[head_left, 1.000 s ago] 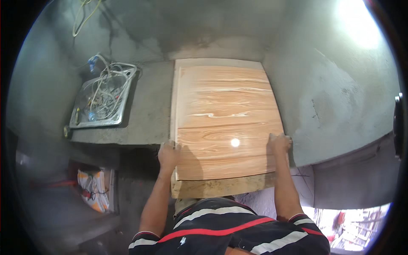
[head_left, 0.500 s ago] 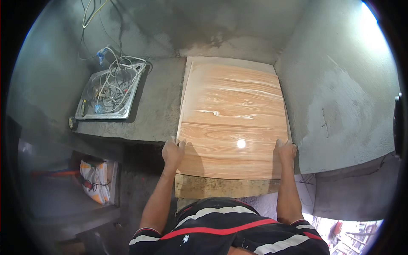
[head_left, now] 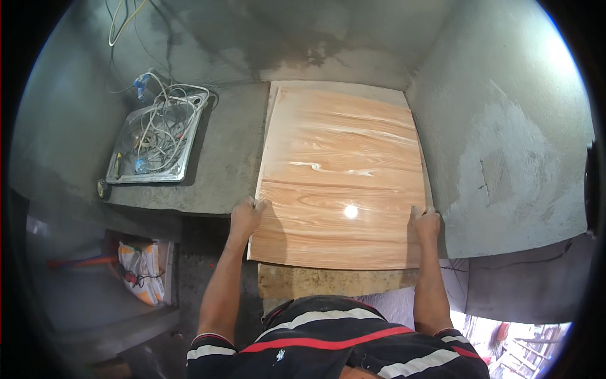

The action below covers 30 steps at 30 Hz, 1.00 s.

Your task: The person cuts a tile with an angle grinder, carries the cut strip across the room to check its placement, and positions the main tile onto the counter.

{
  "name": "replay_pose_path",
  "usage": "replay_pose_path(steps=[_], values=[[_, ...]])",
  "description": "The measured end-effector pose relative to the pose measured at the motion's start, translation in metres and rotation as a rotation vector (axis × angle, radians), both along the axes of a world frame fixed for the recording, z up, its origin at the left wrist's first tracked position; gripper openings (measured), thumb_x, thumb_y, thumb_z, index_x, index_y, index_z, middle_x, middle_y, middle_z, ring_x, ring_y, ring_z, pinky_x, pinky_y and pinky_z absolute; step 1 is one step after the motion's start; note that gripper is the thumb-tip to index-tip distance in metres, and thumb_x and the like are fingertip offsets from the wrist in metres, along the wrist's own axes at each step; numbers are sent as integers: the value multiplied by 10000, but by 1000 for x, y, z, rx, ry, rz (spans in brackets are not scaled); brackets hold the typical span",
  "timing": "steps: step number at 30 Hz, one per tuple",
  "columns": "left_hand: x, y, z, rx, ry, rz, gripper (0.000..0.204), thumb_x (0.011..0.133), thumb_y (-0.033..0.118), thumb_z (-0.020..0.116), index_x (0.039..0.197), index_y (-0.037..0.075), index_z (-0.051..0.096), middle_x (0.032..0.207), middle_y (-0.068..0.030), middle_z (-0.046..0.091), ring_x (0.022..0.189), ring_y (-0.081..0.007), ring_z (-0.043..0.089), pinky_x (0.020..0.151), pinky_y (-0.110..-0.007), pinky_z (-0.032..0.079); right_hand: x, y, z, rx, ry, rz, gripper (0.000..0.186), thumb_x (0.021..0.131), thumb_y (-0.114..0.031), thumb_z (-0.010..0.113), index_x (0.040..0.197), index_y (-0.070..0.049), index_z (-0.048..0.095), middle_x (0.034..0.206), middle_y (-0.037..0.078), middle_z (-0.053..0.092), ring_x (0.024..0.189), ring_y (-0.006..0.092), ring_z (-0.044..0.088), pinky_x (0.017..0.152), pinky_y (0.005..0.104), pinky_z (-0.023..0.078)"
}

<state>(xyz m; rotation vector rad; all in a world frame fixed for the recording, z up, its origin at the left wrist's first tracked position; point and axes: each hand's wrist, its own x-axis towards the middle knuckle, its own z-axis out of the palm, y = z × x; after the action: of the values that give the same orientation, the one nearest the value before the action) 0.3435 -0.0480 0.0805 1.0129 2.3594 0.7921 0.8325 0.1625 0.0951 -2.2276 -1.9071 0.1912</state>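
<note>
A large glossy tile (head_left: 344,183) with a wood-grain face lies flat before me, its far left part dulled with pale dust. It rests on a pale board or slab (head_left: 379,91) that shows along the far and right edges. My left hand (head_left: 246,218) is closed round the tile's left edge near the front corner, thumb on top. My right hand (head_left: 425,224) holds the right edge at about the same depth, thumb on the face. The fingers under both edges are hidden. Below the tile's front edge a yellowish board (head_left: 328,282) shows.
A metal sink (head_left: 183,172) with tangled cables (head_left: 165,136) and a clear container sits in the grey concrete counter (head_left: 230,145) to the left. Rough cement walls (head_left: 517,183) rise behind and at right. A white and orange bag (head_left: 142,271) lies in a low recess at lower left.
The tile has shifted slightly left at its near end, and its left front corner overhangs the board beneath more. Both hands keep their hold; the left has moved a little left with it.
</note>
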Motion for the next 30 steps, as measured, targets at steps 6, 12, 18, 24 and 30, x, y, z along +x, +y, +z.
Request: replay_pose_path(steps=[6,12,18,24,30], values=[[-21,8,3,37,-137,-17,606,966,486,691,1092,-106,663,1001,-370,695,1017,-526,670,871,-493,528,18,18,1,-68,259,-38,594,943,-447,720,1169,100,677,1071,307,739,1036,411,726,919,481,546],[-26,11,10,256,-600,201,475,966,360,720,1103,-95,703,946,-158,720,889,-203,659,783,-379,515,21,38,16,-387,899,-120,759,977,-450,658,1436,141,534,1421,319,600,1315,379,596,1135,449,395],[-13,-1,11,276,-250,188,532,926,423,711,1024,-100,720,960,-323,720,894,-447,712,796,-495,522,6,31,14,-242,1067,-205,589,1019,-317,641,1306,194,592,1265,269,672,1134,316,662,1026,432,481],[0,-82,51,220,-277,280,509,925,417,711,1004,-86,725,958,-319,718,904,-446,715,815,-492,526,13,-10,25,-284,1262,46,470,1048,-249,622,1227,186,634,1187,219,690,1057,264,661,959,389,506],[63,-212,113,296,-281,461,455,955,375,706,1018,-75,717,884,-223,719,854,-293,679,781,-434,524,8,-40,55,-285,1030,163,477,1058,-297,623,1221,148,678,1170,158,701,1050,216,635,941,344,489]])
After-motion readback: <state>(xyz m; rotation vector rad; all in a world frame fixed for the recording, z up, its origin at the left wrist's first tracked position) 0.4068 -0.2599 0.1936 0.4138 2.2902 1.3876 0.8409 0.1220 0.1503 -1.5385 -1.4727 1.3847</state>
